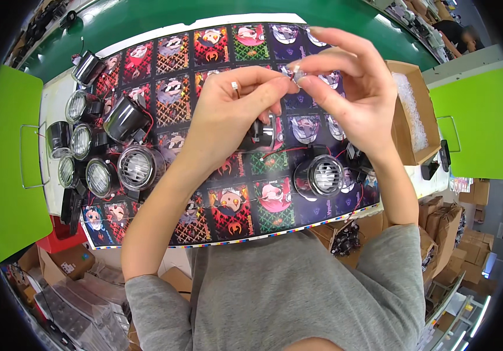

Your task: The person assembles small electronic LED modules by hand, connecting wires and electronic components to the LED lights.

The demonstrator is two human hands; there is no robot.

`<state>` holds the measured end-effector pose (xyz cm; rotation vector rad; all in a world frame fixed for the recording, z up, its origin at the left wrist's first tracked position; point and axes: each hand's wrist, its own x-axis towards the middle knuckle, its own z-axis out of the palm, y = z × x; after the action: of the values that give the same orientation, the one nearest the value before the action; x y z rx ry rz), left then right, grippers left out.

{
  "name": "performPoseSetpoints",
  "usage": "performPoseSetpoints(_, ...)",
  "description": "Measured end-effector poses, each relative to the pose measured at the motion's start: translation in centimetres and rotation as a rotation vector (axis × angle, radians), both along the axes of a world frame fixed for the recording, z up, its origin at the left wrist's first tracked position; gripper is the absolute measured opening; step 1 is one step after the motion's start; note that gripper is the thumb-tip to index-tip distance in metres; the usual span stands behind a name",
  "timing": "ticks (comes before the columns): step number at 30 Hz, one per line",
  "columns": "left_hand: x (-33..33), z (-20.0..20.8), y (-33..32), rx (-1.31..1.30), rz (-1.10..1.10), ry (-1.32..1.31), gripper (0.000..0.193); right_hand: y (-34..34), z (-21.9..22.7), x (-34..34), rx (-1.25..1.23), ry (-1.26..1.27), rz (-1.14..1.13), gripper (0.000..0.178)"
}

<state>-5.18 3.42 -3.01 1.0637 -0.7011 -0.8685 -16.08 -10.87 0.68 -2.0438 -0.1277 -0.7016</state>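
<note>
Above the middle of the table my two hands meet fingertip to fingertip. My left hand (pixel 228 114) is closed in a pinch, and a small white plug (pixel 234 85) on a thin wire sticks up between its fingers. My right hand (pixel 357 88) pinches a small white connector (pixel 296 69) between thumb and forefinger, close to the left fingertips. Part of what lies between the fingertips is hidden. Below them, a black lamp housing (pixel 257 133) is partly covered by my left hand. Nearer to me is a round black lamp (pixel 325 175) with a clear ribbed front.
Several similar lamps (pixel 137 167) with red and black wires crowd the table's left side. A printed sheet of cartoon cards (pixel 222 202) covers the table. On the right, a cardboard box (pixel 433 126) holds clear small pieces. Green panels (pixel 474 117) stand at both ends.
</note>
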Motion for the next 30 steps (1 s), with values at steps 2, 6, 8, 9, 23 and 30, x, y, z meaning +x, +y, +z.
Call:
performPoseSetpoints(2,-0.1,0.1,-0.2,-0.013,0.02,-0.03,0.014,-0.2,-0.2,0.1,-0.043,0.002,-0.019,0.051)
performPoseSetpoints(6,-0.4,-0.3,-0.3,-0.006,0.054,-0.024,0.013,-0.4,-0.2,0.0,-0.017,-0.008,0.011,0.054)
performPoseSetpoints(8,-0.5,-0.2,-0.4,-0.014,0.08,-0.031,0.012,-0.4,-0.1,0.0,-0.059,-0.035,0.021,0.055)
performPoseSetpoints(9,-0.5,-0.1,-0.4,-0.015,0.081,-0.031,0.012,-0.3,-0.1,0.0,0.006,-0.056,-0.03,0.053)
performPoseSetpoints(23,-0.8,0.0,-0.2,-0.001,0.043,-0.119,0.012,-1.1,0.6,-0.1,-0.066,0.062,0.046,0.057)
performPoseSetpoints(30,-1.0,0.0,0.4,0.022,0.086,-0.127,0.014,-1.6,0.3,0.1,-0.172,0.09,0.1,0.024)
